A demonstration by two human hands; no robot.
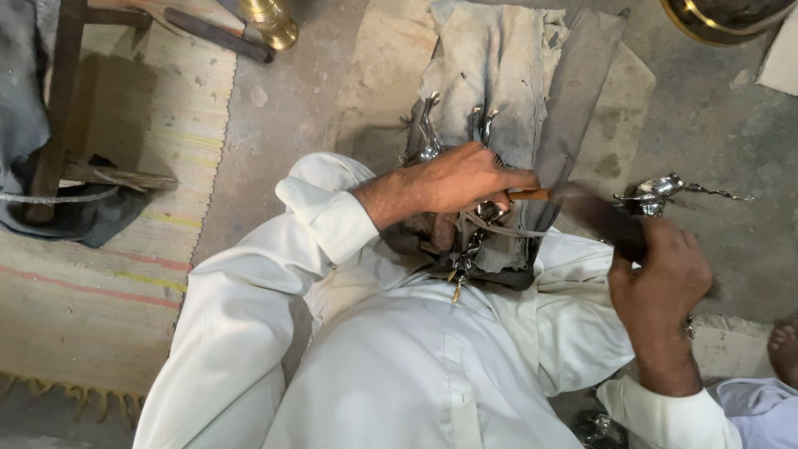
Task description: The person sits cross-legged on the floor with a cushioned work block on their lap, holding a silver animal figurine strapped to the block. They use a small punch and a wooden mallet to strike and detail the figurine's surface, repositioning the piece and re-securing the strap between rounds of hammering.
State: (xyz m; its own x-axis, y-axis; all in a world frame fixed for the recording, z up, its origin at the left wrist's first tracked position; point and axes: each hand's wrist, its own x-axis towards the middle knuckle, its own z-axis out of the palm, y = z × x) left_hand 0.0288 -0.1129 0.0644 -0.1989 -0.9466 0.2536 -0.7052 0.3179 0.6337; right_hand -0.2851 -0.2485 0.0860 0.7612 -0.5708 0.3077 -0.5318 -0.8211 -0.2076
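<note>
My left hand (457,179) is closed over a shiny silver metal figure (426,140), pressing it down on a grey cloth (499,75) spread over my lap and the floor. Thin prongs of the figure stick out beyond my fingers. My right hand (665,283) grips the dark end of a long file (594,212). The file is blurred and slants up to the left, and its brownish tip meets the fingertips of my left hand. A small chain (467,254) hangs below the figure. White sleeves cover both my arms.
A second silver figure (665,193) lies on the concrete floor at the right. To the left are a striped mat (116,274) and a wooden stool leg (58,100). Brass pieces (270,21) and a brass bowl (723,17) sit at the top. Another person's foot (785,349) is at the right edge.
</note>
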